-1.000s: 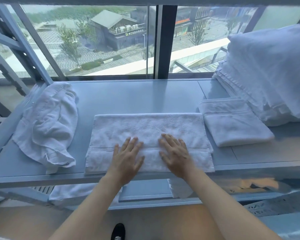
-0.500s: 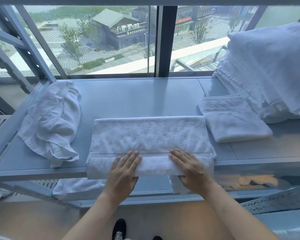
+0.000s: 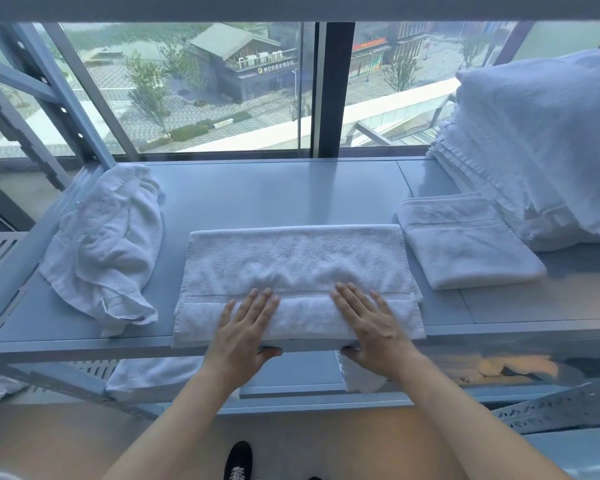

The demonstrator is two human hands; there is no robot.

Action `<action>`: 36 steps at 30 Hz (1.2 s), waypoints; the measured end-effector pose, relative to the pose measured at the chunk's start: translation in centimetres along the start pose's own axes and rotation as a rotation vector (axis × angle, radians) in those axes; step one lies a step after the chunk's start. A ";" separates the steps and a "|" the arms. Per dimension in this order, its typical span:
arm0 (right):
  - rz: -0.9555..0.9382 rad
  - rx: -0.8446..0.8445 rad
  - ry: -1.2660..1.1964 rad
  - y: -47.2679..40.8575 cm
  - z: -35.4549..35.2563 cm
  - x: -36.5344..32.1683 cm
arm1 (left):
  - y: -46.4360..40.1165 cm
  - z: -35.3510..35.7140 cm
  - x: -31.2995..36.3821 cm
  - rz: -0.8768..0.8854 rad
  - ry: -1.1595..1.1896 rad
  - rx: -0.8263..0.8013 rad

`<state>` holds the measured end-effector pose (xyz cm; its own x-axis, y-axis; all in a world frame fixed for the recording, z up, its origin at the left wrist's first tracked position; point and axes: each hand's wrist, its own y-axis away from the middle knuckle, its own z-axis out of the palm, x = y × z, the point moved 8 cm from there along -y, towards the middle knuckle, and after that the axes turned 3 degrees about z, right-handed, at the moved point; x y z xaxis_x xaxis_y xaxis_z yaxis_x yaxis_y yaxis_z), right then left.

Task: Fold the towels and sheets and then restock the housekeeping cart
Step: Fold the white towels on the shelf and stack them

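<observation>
White terry towel (image 3: pixel 297 271), part-folded into a long rectangle, lies at the front middle of the grey metal shelf (image 3: pixel 274 195), its near edge hanging just over the shelf lip. Long axis runs left to right, parallel to the shelf front; the woven border stripe runs the same way, close to me. My left hand (image 3: pixel 245 329) and right hand (image 3: pixel 371 323) lie on the near strip, fingers flat on top and spread narrow, thumbs tucked under the edge, so each pinches the near fold. I judge this grip is meant to lift the near third and turn it over away from me. The terry bunches slightly just past the fingertips. Left of it, apart, a crumpled white cloth (image 3: pixel 103 244) waits unfolded. Right, just beside, a small folded white towel (image 3: pixel 465 247); beyond that a tall stack of folded white linens (image 3: pixel 534 147), likely finished stock kept within reach.
</observation>
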<state>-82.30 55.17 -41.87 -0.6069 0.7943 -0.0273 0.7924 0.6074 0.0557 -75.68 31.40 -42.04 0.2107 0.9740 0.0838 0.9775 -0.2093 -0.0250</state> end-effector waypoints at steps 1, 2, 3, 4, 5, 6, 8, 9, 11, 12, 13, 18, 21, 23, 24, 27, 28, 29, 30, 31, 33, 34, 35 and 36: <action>-0.021 -0.005 0.004 0.1 0.0 0.1 | 0.1 -0.2 0.0 0.011 0.012 0.014; -0.040 -0.001 0.007 0.4 0.0 0.2 | 0.4 -0.5 0.1 0.024 0.021 0.040; -0.058 0.009 0.001 0.8 -0.1 0.4 | 0.8 -0.8 0.2 0.041 0.026 0.074; -0.074 0.023 -0.015 1.2 -0.2 0.5 | 1.3 -1.1 0.3 0.056 0.031 0.111; -0.087 0.039 -0.042 1.7 -0.3 0.5 | 1.8 -1.3 0.5 0.070 0.042 0.150; -0.099 0.059 -0.073 2.2 -0.4 0.5 | 2.2 -1.4 0.6 0.080 0.058 0.190; -0.114 0.121 -0.139 3.0 -0.9 0.4 | 2.9 -1.8 0.8 0.090 0.091 0.262; -0.114 0.165 -0.169 3.4 -1.3 0.3 | 3.3 -2.0 0.8 0.091 0.096 0.294; -0.116 0.283 -0.193 3.9 -2.5 0.7 | 3.9 -2.7 0.3 0.078 0.094 0.348; -0.116 0.343 -0.180 4.1 -3.1 1.2 | 4.2 -3.2 -0.5 0.056 0.091 0.369; -0.100 0.388 -0.167 4.3 -3.8 1.9 | 4.5 -3.8 -1.6 0.029 0.092 0.383; 0.050 0.439 -0.158 1.0 -9.4 6.4 | 1.9 -9.4 -7.2 -0.076 0.102 0.388; 0.154 0.403 -0.141 -5.6 -13.3 9.0 | -4.4 -13.9 -10.4 -0.142 0.079 0.328; 0.240 0.307 -0.133 -10.1 -15.6 10.7 | -8.9 -16.8 -12.2 -0.179 0.058 0.268; 0.280 0.289 -0.132 -11.7 -16.8 11.4 | -10.7 -18.1 -12.9 -0.209 0.049 0.245; 0.305 0.501 -0.144 -13.7 -22.0 12.4 | -13.6 -22.5 -13.7 -0.249 0.029 0.378; 0.275 0.620 -0.143 -13.3 -23.8 12.2 | -13.6 -24.0 -13.4 -0.228 0.030 0.480; 0.235 0.721 -0.136 -12.5 -25.3 11.9 | -13.2 -25.1 -13.0 -0.189 0.022 0.573; 0.194 0.788 -0.125 -11.6 -26.1 11.5 | -12.6 -25.9 -12.5 -0.154 0.006 0.638; 0.158 0.821 -0.117 -10.5 -26.3 11.3 | -11.8 -26.2 -12.3 -0.130 -0.004 0.677; 0.088 0.820 -0.135 -8.1 -24.9 10.7 | -9.7 -25.0 -12.2 -0.120 0.020 0.699; 0.055 0.795 -0.150 -6.8 -23.4 10.3 | -8.4 -23.7 -12.0 -0.114 0.037 0.692; 0.020 0.759 -0.159 -5.5 -21.6 9.9 | -7.0 -22.0 -11.5 -0.098 0.050 0.676; -0.012 0.723 -0.163 -4.3 -19.6 9.4 | -5.6 -20.2 -10.9 -0.072 0.061 0.653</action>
<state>-92.56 59.81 -22.78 -0.6441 0.7447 -0.1749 0.6619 0.4279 -0.6154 -83.33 20.22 -22.74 0.1635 0.9729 0.1633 0.7879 -0.0292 -0.6151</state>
